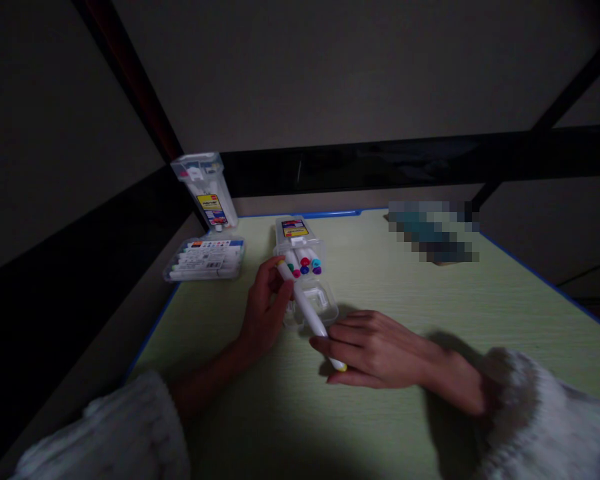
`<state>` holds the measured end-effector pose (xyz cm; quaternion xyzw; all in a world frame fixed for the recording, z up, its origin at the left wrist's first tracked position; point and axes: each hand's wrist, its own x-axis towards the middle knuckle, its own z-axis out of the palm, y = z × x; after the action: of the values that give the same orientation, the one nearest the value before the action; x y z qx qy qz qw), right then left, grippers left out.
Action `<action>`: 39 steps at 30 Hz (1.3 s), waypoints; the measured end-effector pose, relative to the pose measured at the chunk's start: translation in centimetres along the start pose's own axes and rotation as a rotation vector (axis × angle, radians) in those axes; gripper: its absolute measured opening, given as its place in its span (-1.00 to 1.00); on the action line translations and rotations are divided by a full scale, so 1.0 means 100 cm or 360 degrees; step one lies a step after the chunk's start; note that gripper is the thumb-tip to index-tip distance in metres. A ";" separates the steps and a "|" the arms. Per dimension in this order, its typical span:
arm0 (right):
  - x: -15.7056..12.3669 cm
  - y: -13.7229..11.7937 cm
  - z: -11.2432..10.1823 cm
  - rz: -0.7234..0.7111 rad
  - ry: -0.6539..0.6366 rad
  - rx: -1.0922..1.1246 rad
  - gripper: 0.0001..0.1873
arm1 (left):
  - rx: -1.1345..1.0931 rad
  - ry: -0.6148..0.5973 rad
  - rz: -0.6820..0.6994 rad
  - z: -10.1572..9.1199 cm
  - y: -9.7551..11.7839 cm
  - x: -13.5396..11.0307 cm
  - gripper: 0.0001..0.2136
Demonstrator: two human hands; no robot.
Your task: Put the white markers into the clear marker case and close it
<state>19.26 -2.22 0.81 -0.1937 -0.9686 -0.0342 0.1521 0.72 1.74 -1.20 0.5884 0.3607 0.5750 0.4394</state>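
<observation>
A white marker (310,313) with yellow ends slants between my two hands, above the table. My left hand (265,307) pinches its far end, while my right hand (373,350) has its fingers closed round the near end. Just beyond lies a clear plastic marker case (294,232), its open end facing me. Several markers (305,263) inside it show red, blue, green, light blue and purple ends. The case's clear lid (325,300) rests on the table below the opening, partly hidden by the marker and my left hand.
At the back left a second clear marker case (213,200) stands upright. In front of it a flat clear pack of white markers (205,260) lies on the pale green table (380,280). A blurred-out object (430,233) sits at the back right. Blue edging borders the tabletop.
</observation>
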 end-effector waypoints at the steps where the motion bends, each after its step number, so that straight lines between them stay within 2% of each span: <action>1: 0.000 0.000 0.000 0.0001 -0.0002 0.0000 -0.60 | 0.0000 -0.0002 0.0001 0.000 0.000 0.000 -0.70; 39: 0.000 0.000 0.002 0.0032 -0.0086 0.0000 -0.64 | 0.0035 -0.0032 0.0004 -0.001 0.000 0.000 -0.71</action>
<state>19.22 -2.22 0.65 -0.2044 -0.9703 -0.0273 0.1260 0.60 1.72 -1.26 0.5994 0.3619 0.5655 0.4358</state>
